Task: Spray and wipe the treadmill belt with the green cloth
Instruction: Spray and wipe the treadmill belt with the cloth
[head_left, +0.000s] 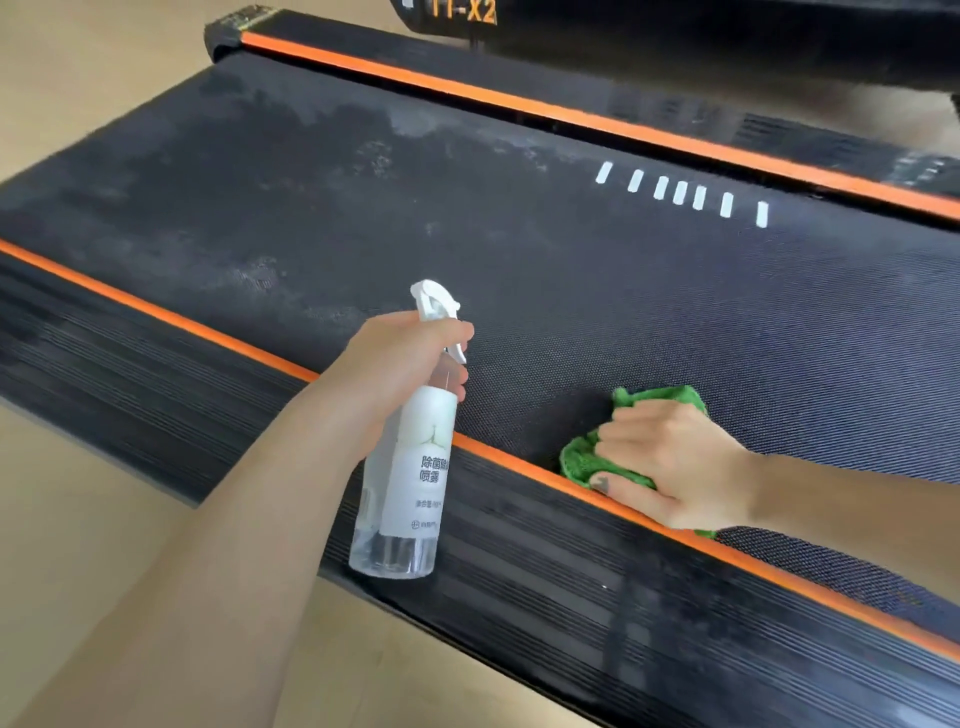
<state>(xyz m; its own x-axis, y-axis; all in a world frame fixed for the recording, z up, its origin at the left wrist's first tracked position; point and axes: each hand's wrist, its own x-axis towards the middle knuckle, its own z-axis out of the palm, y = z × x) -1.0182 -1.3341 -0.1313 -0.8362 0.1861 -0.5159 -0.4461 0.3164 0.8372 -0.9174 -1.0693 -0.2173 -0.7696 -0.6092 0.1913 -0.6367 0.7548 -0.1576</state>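
A: What is filling the view?

B: The treadmill belt (571, 291) is stretching across nearly everything, a dark woven surface lying between two orange strips (156, 317). Pale, patchy marks are showing toward the far left end, and short white dashes (680, 195) are sitting near the far strip.

A: And the hands?

B: The left hand (395, 374) is wrapping its fingers around the neck of a spray bottle (410, 467), one finger lying by the trigger, the nozzle pointing out over the belt. The right hand (670, 462) is pressing the green cloth (587, 457) down with curled fingers at the near edge of the belt, touching the near orange strip.

A: How is the cloth likely handling?

B: I am judging it soft, light and limp, so it is bunching under the palm; gathering a fold in the fingers and pressing flat should be keeping it from sliding loose. The bottle is looking like light plastic, part filled, best taken at the neck.

A: Anything hard to make out?

B: Most of the cloth is hiding beneath the hand. The belt's right end is running out of frame, the ribbed side rail (571, 597) is blurring, and the console lettering up top is getting cut off. Whether the trigger is being squeezed, I cannot tell.
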